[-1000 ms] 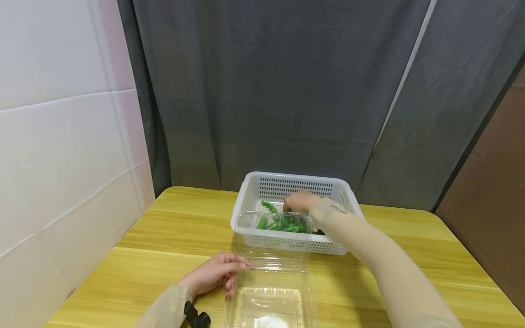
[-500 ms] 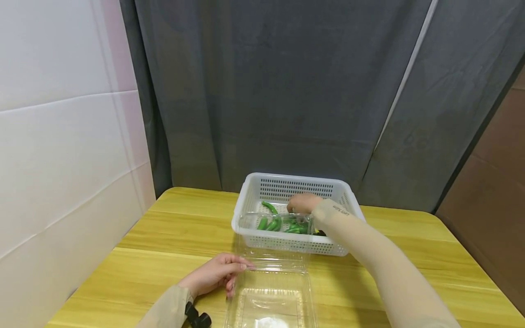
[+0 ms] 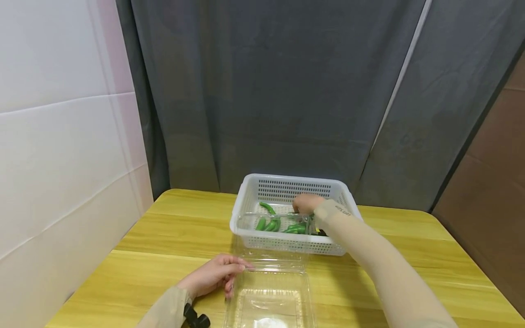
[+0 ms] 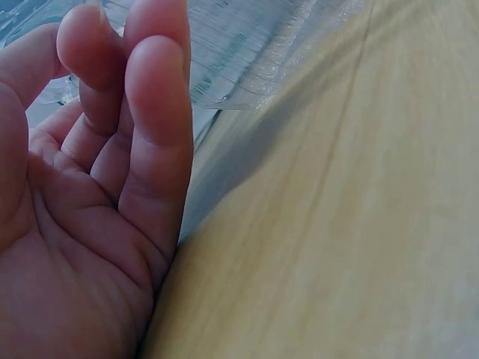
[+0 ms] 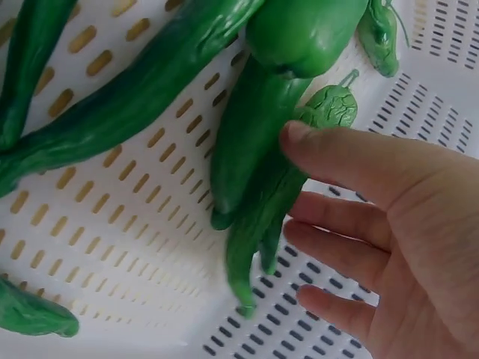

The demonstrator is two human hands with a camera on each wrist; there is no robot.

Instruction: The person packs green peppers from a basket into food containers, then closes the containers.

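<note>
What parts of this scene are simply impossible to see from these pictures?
- Head view: the right hand reaches into the white basket; its fingers are hidden behind the hand itself.
- Head view: the clear plastic box is cut off by the bottom edge.
- Left wrist view: the left hand fills the frame, and the box beyond it is blurred.
- Right wrist view: the green peppers run off the edges, so their number is unclear.

Beige snug sleeves [image 3: 381, 273], small dark lettering near right cuff, black wrist-mounted camera [image 3: 196, 317]
</note>
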